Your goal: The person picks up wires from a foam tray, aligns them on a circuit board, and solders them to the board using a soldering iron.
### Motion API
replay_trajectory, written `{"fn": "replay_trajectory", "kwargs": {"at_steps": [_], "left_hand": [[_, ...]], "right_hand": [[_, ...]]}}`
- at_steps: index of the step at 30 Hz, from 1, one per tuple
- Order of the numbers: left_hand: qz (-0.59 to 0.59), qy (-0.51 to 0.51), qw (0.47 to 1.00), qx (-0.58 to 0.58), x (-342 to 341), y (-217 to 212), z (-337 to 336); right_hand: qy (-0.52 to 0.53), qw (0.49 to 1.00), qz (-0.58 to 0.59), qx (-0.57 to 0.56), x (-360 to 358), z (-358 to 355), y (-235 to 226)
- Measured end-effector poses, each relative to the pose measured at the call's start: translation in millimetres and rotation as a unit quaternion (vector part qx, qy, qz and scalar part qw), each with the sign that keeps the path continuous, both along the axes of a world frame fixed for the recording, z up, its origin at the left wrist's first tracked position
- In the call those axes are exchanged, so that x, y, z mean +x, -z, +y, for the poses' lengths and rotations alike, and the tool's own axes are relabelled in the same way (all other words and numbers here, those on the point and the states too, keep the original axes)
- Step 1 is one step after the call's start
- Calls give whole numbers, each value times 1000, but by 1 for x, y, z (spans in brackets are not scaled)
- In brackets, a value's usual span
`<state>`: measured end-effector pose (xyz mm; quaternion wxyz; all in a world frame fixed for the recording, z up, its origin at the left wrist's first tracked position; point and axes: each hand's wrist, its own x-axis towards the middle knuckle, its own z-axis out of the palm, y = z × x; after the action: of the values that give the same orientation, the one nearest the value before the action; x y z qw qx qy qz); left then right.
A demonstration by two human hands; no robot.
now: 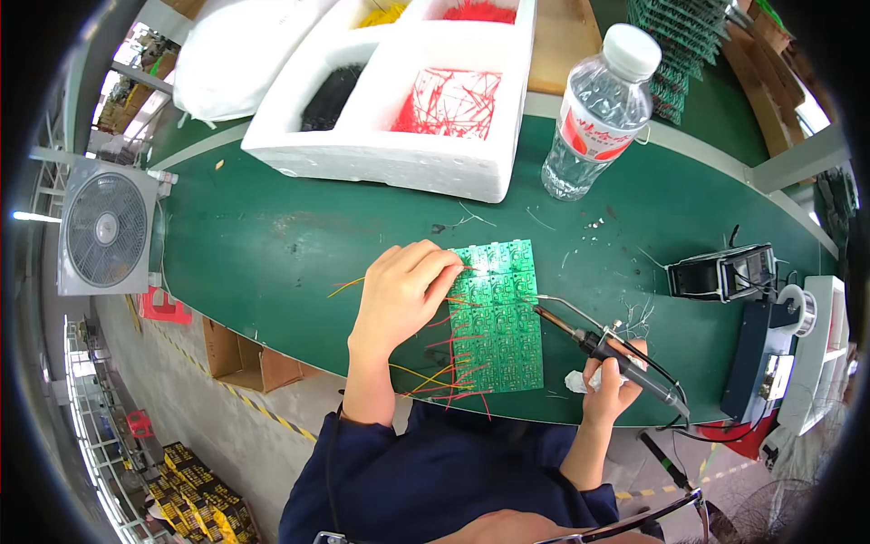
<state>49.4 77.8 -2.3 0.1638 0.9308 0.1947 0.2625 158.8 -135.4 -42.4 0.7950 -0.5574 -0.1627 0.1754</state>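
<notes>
The light is bright; white glare sits on the far part of the green circuit board. Toward the dark rim, straight edges bend strongly.

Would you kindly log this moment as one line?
left hand: at green circuit board | right hand: holding soldering iron | foam box: wires inside

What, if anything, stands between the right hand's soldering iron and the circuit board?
Nothing visible: the soldering iron has its tip by the right edge of the circuit board; the left hand is at the upper-left corner.
</notes>
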Motion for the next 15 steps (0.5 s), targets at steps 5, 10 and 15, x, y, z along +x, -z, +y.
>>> {"fn": "replay_trajectory", "kwargs": {"at_steps": [5, 10, 15], "left_hand": [[28, 8, 999, -23, 1, 7, -2], [49, 5, 999, -11, -1, 8, -8], [41, 12, 999, -4, -1, 9, -13]], "right_hand": [[-46, 994, -76, -68, 1, 16, -17], [-73, 992, -55, -84, -2, 20, -20], [-112, 985, -6, -129, -3, 16, -22]]}}
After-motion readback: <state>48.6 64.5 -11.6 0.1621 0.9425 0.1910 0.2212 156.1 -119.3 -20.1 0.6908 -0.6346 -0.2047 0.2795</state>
